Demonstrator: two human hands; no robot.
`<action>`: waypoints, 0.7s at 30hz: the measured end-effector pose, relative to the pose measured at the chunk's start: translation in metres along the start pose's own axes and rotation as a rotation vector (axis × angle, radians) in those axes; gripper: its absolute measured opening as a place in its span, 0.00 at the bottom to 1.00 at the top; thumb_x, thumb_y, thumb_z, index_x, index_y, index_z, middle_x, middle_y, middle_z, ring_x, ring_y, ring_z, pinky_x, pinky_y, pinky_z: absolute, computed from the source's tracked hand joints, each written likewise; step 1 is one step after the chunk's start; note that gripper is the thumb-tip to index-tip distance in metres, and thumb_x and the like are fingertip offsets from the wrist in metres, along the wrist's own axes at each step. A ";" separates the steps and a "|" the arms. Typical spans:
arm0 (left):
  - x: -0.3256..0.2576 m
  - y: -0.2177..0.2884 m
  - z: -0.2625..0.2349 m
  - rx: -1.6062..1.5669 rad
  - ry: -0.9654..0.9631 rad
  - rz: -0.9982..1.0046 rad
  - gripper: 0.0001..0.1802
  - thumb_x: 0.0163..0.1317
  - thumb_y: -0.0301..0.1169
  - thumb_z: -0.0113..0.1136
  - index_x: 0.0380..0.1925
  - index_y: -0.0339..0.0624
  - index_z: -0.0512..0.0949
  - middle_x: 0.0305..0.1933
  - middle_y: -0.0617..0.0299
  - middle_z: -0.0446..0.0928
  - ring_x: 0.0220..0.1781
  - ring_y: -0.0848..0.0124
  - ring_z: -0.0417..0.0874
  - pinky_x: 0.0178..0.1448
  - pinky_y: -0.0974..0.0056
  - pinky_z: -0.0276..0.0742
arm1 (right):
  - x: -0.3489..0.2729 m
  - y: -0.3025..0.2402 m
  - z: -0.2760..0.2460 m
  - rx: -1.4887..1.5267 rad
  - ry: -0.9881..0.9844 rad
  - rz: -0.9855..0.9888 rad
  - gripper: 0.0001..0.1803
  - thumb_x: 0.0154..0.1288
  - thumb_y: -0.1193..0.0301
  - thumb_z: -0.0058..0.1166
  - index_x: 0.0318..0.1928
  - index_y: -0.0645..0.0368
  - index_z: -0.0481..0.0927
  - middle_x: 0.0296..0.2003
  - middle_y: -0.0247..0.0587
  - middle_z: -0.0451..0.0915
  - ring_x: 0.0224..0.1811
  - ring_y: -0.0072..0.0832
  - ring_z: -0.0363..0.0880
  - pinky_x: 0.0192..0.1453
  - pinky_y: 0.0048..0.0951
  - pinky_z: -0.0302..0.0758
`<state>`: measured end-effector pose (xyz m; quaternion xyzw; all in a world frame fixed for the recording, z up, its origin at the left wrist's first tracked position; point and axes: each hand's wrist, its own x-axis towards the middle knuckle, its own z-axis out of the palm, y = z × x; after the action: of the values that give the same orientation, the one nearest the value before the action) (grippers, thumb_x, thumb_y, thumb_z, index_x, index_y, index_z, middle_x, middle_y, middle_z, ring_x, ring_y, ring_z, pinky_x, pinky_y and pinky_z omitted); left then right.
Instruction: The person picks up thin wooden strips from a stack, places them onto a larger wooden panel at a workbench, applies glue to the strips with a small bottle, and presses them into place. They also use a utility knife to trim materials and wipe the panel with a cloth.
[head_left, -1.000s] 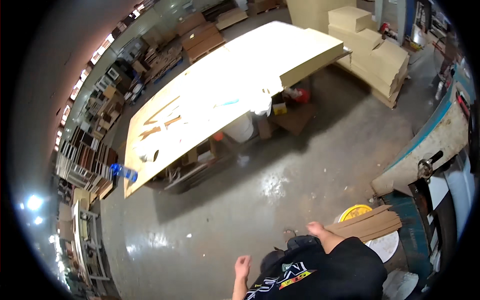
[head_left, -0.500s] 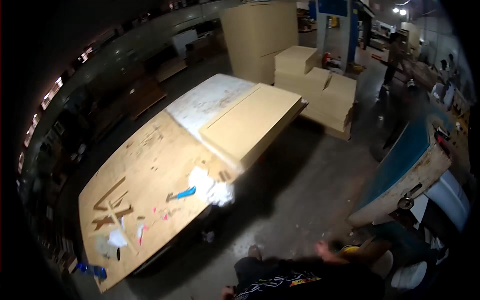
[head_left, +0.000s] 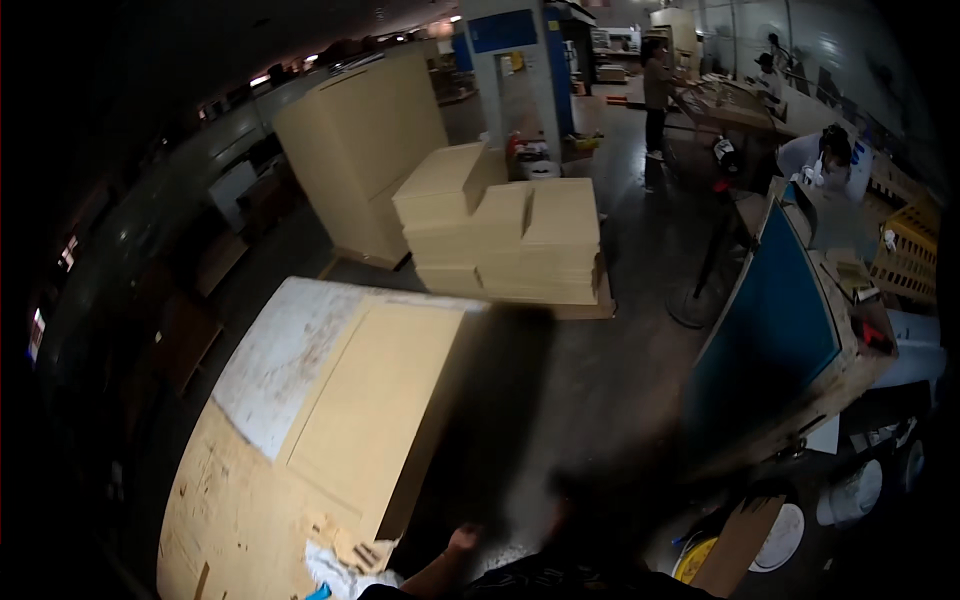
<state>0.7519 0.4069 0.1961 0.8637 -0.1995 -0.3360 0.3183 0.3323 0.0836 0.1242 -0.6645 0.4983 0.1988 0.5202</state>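
Observation:
Low in the picture, my left hand (head_left: 463, 540) hangs beside the near edge of the workbench. It is small and blurred, so its fingers cannot be made out, and nothing shows clearly in it. Closest to it on the bench are a crumpled white cloth or plastic (head_left: 345, 578) and some small brown scraps (head_left: 366, 555). Part of a blue handle (head_left: 318, 592) pokes in at the bottom edge. Flat beige boards (head_left: 375, 400) lie stacked along the right side of the wooden bench top (head_left: 225, 510). My right hand is not in view.
Ahead stand stacked beige panels (head_left: 510, 240) and a tall beige block (head_left: 360, 140). On the right are a blue-topped bench (head_left: 765, 340), a white bucket (head_left: 855, 495) and a brown board (head_left: 740, 545). Several people work farther off, one standing (head_left: 655, 95).
My view has swung right and up, so the bench sits lower left and the stacked panels are nearer the middle. My left hand shows higher; my right hand has left the view.

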 end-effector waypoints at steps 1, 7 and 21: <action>0.012 0.032 0.000 -0.041 -0.108 -0.300 0.22 0.74 0.46 0.60 0.55 0.38 0.82 0.44 0.59 0.86 0.42 0.67 0.85 0.51 0.63 0.81 | 0.028 -0.008 -0.010 -0.009 0.046 -0.042 0.25 0.75 0.58 0.48 0.65 0.56 0.79 0.65 0.51 0.77 0.69 0.43 0.73 0.66 0.48 0.73; 0.105 0.093 -0.005 -0.155 -0.316 -0.300 0.23 0.74 0.48 0.58 0.59 0.45 0.82 0.46 0.50 0.88 0.45 0.62 0.90 0.46 0.57 0.84 | 0.189 -0.209 -0.196 0.178 0.362 -0.135 0.29 0.71 0.52 0.62 0.61 0.63 0.83 0.56 0.57 0.85 0.59 0.47 0.83 0.63 0.44 0.78; 0.662 0.435 0.052 0.278 -0.595 -0.115 0.20 0.73 0.41 0.58 0.49 0.34 0.83 0.33 0.55 0.85 0.29 0.61 0.84 0.35 0.56 0.81 | 0.314 -0.274 -0.387 0.849 0.540 0.317 0.17 0.72 0.57 0.62 0.45 0.60 0.88 0.36 0.43 0.88 0.38 0.33 0.88 0.36 0.39 0.81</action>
<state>1.1182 -0.2969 0.1638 0.7726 -0.2787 -0.5605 0.1058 0.6055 -0.4144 0.1605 -0.3394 0.7459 -0.1225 0.5599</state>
